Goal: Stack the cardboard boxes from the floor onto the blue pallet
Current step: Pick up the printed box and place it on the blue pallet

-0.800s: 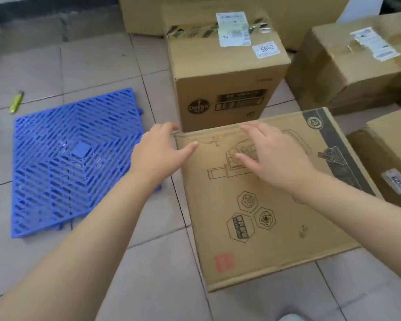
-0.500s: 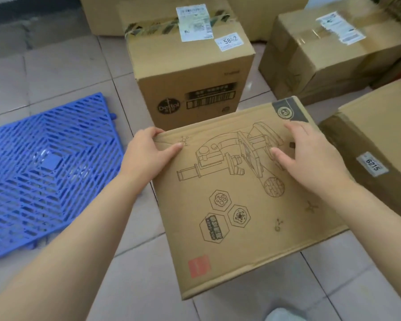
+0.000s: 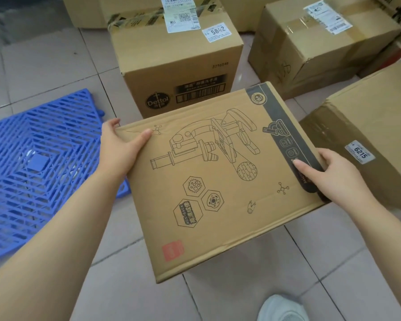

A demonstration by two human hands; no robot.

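The flat brown box (image 3: 220, 181) has a microscope drawing, a black stripe down one side and a small red square near one corner. The left hand (image 3: 120, 149) and the right hand (image 3: 331, 177) hold it by opposite edges, thumbs on top. It is just beside the blue pallet (image 3: 39, 167), above the tile floor (image 3: 252, 297).

1. A flat cardboard box (image 3: 218, 181) printed with a microscope line drawing is held above the tiled floor, gripped at its left and right edges.
2. A blue lattice pallet (image 3: 37, 167) lies flat on the floor to the left, bare.
3. A Dettol box (image 3: 181, 72), a taped box (image 3: 310, 47) and a box labelled 6215 (image 3: 368, 140) stand on the floor beyond and to the right.
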